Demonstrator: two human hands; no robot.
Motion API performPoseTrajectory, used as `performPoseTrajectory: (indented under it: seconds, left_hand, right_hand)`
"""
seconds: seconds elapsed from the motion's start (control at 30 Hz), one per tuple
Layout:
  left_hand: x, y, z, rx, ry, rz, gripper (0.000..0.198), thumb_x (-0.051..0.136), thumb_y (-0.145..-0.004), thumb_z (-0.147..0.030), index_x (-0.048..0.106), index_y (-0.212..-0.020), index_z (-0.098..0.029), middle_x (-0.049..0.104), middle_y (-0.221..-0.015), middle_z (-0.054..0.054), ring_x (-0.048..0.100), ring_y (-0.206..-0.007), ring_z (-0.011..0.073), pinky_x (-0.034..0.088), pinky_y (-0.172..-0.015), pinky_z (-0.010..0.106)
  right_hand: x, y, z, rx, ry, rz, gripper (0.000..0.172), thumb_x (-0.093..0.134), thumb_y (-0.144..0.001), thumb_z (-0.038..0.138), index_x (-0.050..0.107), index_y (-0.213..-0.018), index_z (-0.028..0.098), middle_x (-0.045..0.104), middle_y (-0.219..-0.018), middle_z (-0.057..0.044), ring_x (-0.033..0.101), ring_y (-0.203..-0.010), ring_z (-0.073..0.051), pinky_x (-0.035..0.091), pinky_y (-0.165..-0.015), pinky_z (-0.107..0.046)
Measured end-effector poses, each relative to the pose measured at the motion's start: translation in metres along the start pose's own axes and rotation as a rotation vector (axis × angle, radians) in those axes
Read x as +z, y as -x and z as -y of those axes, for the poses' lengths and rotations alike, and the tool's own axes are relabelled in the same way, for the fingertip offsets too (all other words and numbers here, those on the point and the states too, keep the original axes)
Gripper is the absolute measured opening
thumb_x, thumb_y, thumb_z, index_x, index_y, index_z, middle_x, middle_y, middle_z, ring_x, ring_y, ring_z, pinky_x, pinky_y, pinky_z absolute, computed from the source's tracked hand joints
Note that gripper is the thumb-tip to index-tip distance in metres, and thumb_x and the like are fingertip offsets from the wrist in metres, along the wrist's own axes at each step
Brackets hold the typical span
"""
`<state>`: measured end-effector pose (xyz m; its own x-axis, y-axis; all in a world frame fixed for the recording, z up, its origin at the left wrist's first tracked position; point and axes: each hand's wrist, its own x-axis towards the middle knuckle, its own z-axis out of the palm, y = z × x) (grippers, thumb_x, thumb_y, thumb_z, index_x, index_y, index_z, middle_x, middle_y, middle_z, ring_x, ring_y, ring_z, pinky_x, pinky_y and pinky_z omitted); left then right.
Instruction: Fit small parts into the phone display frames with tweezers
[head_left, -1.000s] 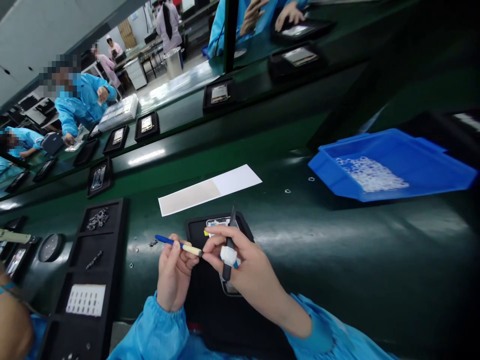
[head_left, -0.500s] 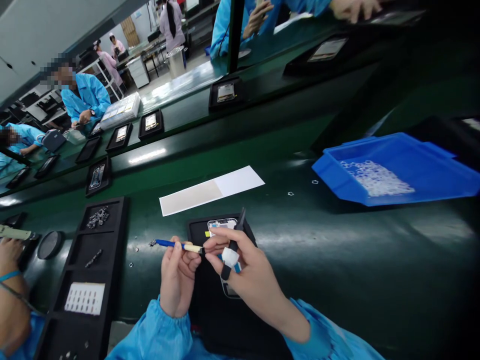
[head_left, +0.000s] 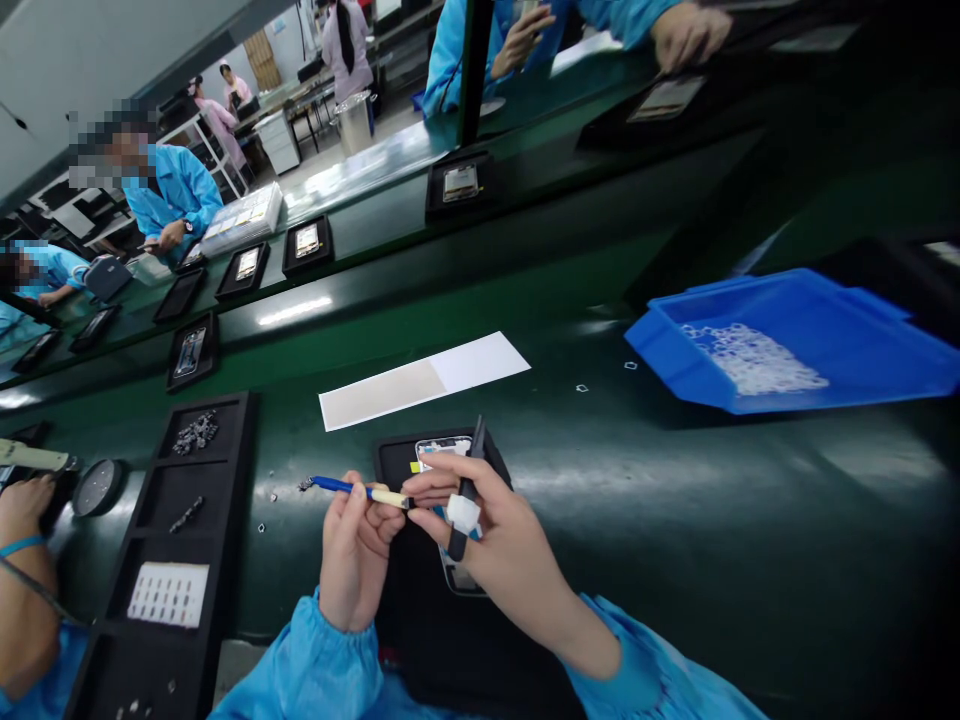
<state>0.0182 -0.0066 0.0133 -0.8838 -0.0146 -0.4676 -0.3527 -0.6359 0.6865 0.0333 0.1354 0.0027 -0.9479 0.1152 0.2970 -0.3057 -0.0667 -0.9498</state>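
Note:
My left hand [head_left: 351, 560] pinches a slim pen-like tool [head_left: 336, 484], blue at one end and cream at the other. Thumb and fingers of my right hand [head_left: 517, 560] meet at a small dark piece on the tool's cream end. Tucked in the same hand is a black tweezer-like tool [head_left: 478, 438] with a white wrap [head_left: 463, 514] round it. Beneath the hands, a phone frame [head_left: 444, 446] lies in a black tray [head_left: 420, 650], partly covered by my right hand.
On the left stands a black compartment tray [head_left: 238, 480] with small parts and a white card [head_left: 166, 594]. A paper strip [head_left: 420, 385] lies ahead. A blue bin [head_left: 847, 310] of white pieces is at right. Co-workers sit beyond; a neighbour's hand [head_left: 26, 510] is at far left.
Almost nothing differs at my hands; the black tool in my right hand has tilted slightly. Across the line, a co-worker's hand has shifted left and down towards a tray.

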Motion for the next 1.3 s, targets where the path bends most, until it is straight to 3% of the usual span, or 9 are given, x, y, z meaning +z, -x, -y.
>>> performPoseTrajectory:
  seconds: [0.5, 0.8, 0.97, 1.3]
  left_hand:
    - [-0.0029, -0.0002, 0.0016, 0.053, -0.066, 0.034, 0.04, 0.086, -0.069, -0.032, 0.057, -0.093, -0.018, 0.072, -0.074, -0.001, 0.068, -0.06, 0.0096, 0.056, -0.06, 0.017]
    - [-0.0006, 0.0005, 0.0034, 0.052, -0.039, 0.021, 0.05, 0.09, -0.06, -0.039, 0.055, -0.089, -0.018, 0.07, -0.073, -0.001, 0.068, -0.058, 0.0102, 0.057, -0.06, 0.02]
    - [-0.0003, 0.0014, 0.0036, 0.065, -0.054, 0.014, 0.045, 0.087, -0.065, -0.038, 0.055, -0.09, -0.018, 0.07, -0.075, -0.001, 0.067, -0.06, 0.0109, 0.057, -0.062, 0.022]
    - [-0.0063, -0.0016, 0.0051, 0.059, -0.043, 0.005, 0.036, 0.084, -0.07, -0.032, 0.059, -0.093, -0.019, 0.071, -0.076, -0.001, 0.069, -0.063, 0.0112, 0.056, -0.062, 0.02]
  right_hand:
    - [-0.0026, -0.0009, 0.0042, 0.036, 0.097, -0.019, 0.029, 0.069, -0.088, 0.031, 0.06, -0.114, 0.024, 0.069, -0.079, -0.001, 0.067, -0.071, -0.018, 0.058, -0.073, -0.032]
    - [-0.0021, 0.0069, -0.0012, 0.063, 0.118, -0.092, 0.031, 0.073, -0.086, 0.037, 0.06, -0.111, 0.026, 0.071, -0.086, -0.003, 0.071, -0.073, -0.02, 0.062, -0.072, -0.032]
    - [-0.0018, 0.0057, -0.0022, 0.064, 0.13, -0.097, 0.03, 0.074, -0.085, 0.039, 0.061, -0.108, 0.025, 0.071, -0.083, -0.003, 0.071, -0.071, -0.02, 0.062, -0.07, -0.032]
    - [0.0051, 0.0011, 0.0031, -0.011, 0.097, -0.078, 0.021, 0.067, -0.088, 0.024, 0.058, -0.107, 0.023, 0.07, -0.076, 0.0, 0.068, -0.065, -0.016, 0.061, -0.065, -0.027]
